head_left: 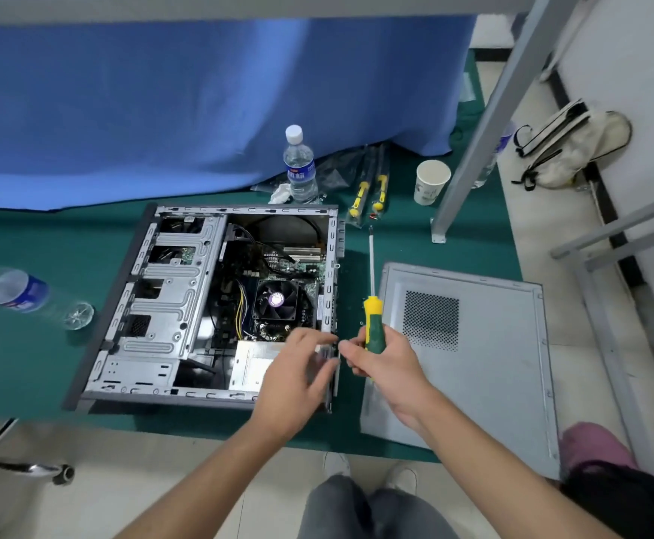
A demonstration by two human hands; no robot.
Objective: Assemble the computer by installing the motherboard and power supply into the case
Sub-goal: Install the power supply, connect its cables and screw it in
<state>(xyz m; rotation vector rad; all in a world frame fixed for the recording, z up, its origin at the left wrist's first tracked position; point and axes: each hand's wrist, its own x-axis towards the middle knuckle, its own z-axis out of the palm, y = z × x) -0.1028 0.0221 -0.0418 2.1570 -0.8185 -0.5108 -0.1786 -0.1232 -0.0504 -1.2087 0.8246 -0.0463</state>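
Open computer case (208, 305) lying on its side on the green mat (25, 363), motherboard (263, 282) already seated inside with its black cooler fan (275, 300) facing up. Silver power supply (253, 363) sitting in the near corner of the case, partly hidden behind the left hand (298, 377). Left hand poised over the case's right rear edge, fingers loosely extended and blurred — gripping nothing that can be made out. Right hand (382, 359) wrapped around the green-and-yellow handle of a screwdriver (372, 301), shaft pointing away from the body, fingertips nearly meeting those of the left hand at the case edge. Detached side panel (485, 344) flat on the mat just right of the case. Beyond the case — an upright water bottle (300, 165), a paper cup (430, 182), two packaged yellow-handled tools (370, 188). Another bottle (10, 289) lying at far left.
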